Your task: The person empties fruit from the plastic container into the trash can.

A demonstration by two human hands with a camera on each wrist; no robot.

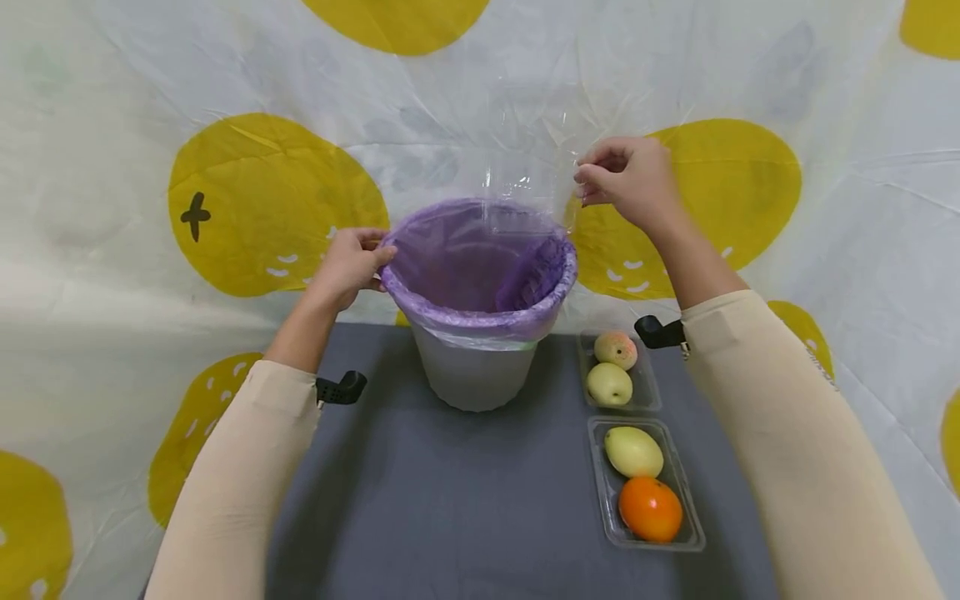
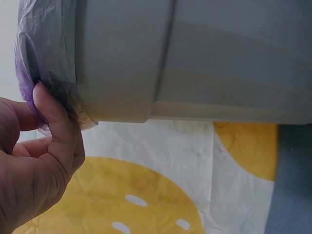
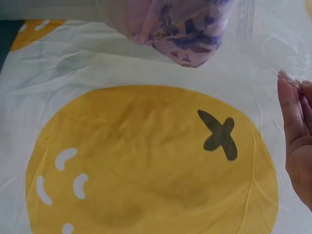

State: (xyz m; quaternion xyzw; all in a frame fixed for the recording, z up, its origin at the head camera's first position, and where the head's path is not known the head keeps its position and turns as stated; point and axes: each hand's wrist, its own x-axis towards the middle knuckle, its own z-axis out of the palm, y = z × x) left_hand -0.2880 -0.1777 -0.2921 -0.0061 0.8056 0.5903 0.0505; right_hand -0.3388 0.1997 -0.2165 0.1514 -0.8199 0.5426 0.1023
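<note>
A pale waste bin [image 1: 474,375] stands on the grey table, lined with a purple plastic bag [image 1: 457,250] folded over its rim. My left hand [image 1: 352,265] pinches the bin's bag-covered rim at the left side; the left wrist view shows the thumb and fingers at the purple fold [image 2: 25,73]. Above the bin's right half, my right hand [image 1: 630,179] pinches the edge of a clear plastic container [image 1: 517,187]. That container is see-through, so its full outline is hard to tell. In the right wrist view the fingertips [image 3: 283,78] meet its clear edge.
Right of the bin lies a clear tray [image 1: 654,398] with a peach [image 1: 616,349] and a pale yellow-green fruit [image 1: 610,384]. Nearer, another clear tray [image 1: 611,521] holds a yellow oval fruit [image 1: 634,452] and an orange fruit [image 1: 650,509]. A fruit-patterned cloth [image 1: 450,100] hangs behind.
</note>
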